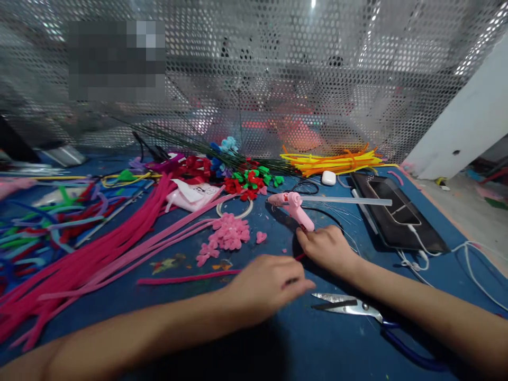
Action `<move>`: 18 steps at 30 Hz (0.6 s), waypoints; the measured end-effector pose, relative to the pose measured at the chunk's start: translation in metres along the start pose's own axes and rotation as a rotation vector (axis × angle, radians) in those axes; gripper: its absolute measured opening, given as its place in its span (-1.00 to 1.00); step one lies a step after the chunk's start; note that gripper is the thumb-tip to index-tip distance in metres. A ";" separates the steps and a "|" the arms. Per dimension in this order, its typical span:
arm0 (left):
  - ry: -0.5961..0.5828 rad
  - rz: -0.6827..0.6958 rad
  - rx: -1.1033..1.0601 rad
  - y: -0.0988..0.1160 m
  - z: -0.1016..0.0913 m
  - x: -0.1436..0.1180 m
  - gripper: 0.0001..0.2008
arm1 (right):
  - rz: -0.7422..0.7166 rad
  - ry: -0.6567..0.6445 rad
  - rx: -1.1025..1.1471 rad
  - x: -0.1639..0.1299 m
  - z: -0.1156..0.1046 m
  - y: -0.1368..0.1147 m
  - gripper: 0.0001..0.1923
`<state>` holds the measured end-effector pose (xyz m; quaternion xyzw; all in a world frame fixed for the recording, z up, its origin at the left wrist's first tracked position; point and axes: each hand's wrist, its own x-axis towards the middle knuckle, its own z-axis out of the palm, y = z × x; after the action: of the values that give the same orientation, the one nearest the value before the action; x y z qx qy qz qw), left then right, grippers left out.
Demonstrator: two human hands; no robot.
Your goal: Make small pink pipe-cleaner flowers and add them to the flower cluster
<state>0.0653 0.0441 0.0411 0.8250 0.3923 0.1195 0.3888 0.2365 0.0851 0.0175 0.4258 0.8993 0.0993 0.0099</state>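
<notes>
glue gun [294, 207] well inside table edge [432, 208]

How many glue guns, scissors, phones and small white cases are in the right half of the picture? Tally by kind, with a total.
Glue gun: 1
Scissors: 1
Phone: 1
Small white case: 1
Total: 4

The person's right hand [330, 247] is at the grip of the pink plastic glue gun [293, 203] with its long translucent stick [351, 201]. Nearer the person than the gun, the left hand [266, 288] overlaps a slender magenta fuzzy stem [190, 277]; pink fuzzy flowers [230, 233] cluster left of the gun
</notes>
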 end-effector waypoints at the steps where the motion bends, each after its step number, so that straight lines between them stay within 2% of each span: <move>1: 0.078 0.011 0.145 -0.005 -0.007 0.001 -0.74 | 0.004 0.002 0.008 0.001 0.001 -0.001 -0.79; 2: 0.119 -0.003 0.238 -0.010 -0.013 0.001 -0.78 | 0.010 0.002 0.015 0.002 0.002 -0.001 -0.81; 5: 0.123 -0.037 0.353 -0.024 -0.022 0.005 -0.78 | 0.048 0.015 0.048 -0.003 0.002 0.002 -0.86; 8: 0.135 -0.016 0.409 -0.032 -0.019 0.008 -0.73 | 0.143 0.056 0.101 -0.012 -0.003 0.005 -0.83; 11: 0.164 0.005 0.406 -0.037 -0.015 0.011 -0.69 | 0.211 0.128 0.291 -0.023 -0.008 0.005 -0.78; 14: 0.197 0.009 0.338 -0.040 -0.014 0.012 -0.69 | 0.120 0.105 0.390 -0.033 -0.008 0.000 -0.79; 16: 0.219 0.001 0.278 -0.042 -0.015 0.012 -0.74 | 0.037 0.044 0.345 -0.038 -0.005 -0.004 -0.78; 18: 0.228 -0.011 0.239 -0.042 -0.016 0.011 -0.81 | 0.016 0.001 0.297 -0.040 0.000 -0.010 -0.78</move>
<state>0.0414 0.0771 0.0194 0.8444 0.4497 0.1626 0.2416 0.2548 0.0481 0.0133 0.4297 0.9007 -0.0348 -0.0545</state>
